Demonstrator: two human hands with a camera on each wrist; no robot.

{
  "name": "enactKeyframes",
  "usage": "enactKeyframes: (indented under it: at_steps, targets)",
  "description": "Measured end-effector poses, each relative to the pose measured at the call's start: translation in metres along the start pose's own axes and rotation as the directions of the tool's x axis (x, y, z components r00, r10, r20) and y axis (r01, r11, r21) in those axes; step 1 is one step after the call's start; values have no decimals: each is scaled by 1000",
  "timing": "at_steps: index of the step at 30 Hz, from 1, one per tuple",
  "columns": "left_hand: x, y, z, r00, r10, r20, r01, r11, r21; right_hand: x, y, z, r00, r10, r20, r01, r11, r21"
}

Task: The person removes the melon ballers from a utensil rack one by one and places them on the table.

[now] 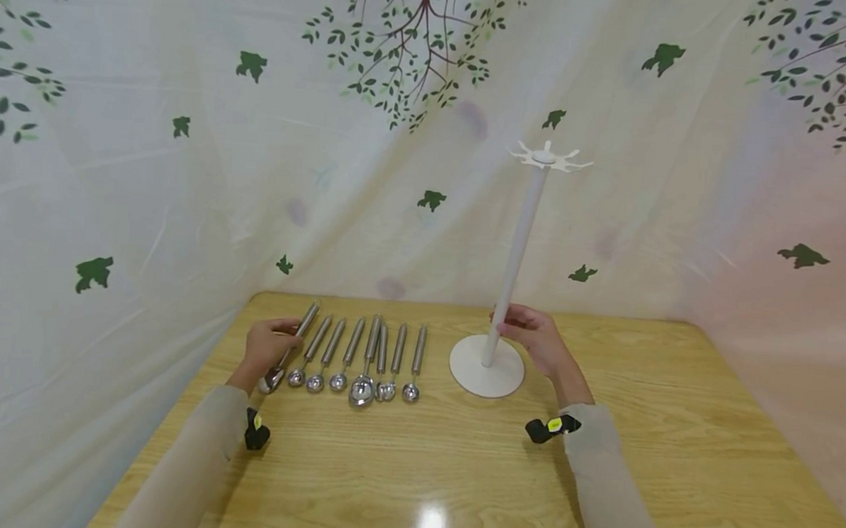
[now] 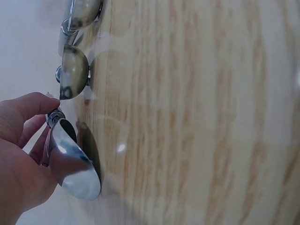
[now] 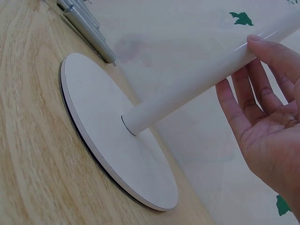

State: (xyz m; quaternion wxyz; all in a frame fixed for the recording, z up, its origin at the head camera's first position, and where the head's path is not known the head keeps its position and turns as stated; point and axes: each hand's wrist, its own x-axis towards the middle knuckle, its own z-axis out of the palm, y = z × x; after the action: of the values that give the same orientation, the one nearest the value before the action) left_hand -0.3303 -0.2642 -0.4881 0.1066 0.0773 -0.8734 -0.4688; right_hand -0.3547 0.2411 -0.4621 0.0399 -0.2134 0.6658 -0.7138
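My left hand (image 1: 269, 345) pinches the leftmost steel scoop (image 1: 309, 320) by its handle. In the left wrist view, the scoop's shiny oval bowl (image 2: 75, 164) hangs at the fingertips, close to the wooden surface. A row of several steel scoops (image 1: 354, 341) lies just to the right, handles pointing away; one has a larger bowl (image 1: 361, 390). My right hand (image 1: 541, 344) holds the lower part of a white pole (image 1: 519, 244), thumb and fingers around it. That pole rises, leaning slightly right in the head view, from a round white base (image 1: 471, 376).
At the pole's top sits a ring of white hooks (image 1: 545, 157), with nothing hanging on it. Everything stands on a wooden table (image 1: 399, 476). A pale curtain (image 1: 368, 214) with printed leaves and birds surrounds the table's back and sides.
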Motion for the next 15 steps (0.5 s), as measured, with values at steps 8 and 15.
enactKeyframes:
  at_steps: [8, 15]
  targets:
    - [-7, 4, -1, 1000, -12, 19, 11, 998, 67, -5, 0, -1, 1000, -1, -5, 0, 1000, -22]
    - [-10, 6, -7, 999, -35, 30, 32, 995, 92, -2, -1, 1, 1000, -8, -3, 8, 999, -46]
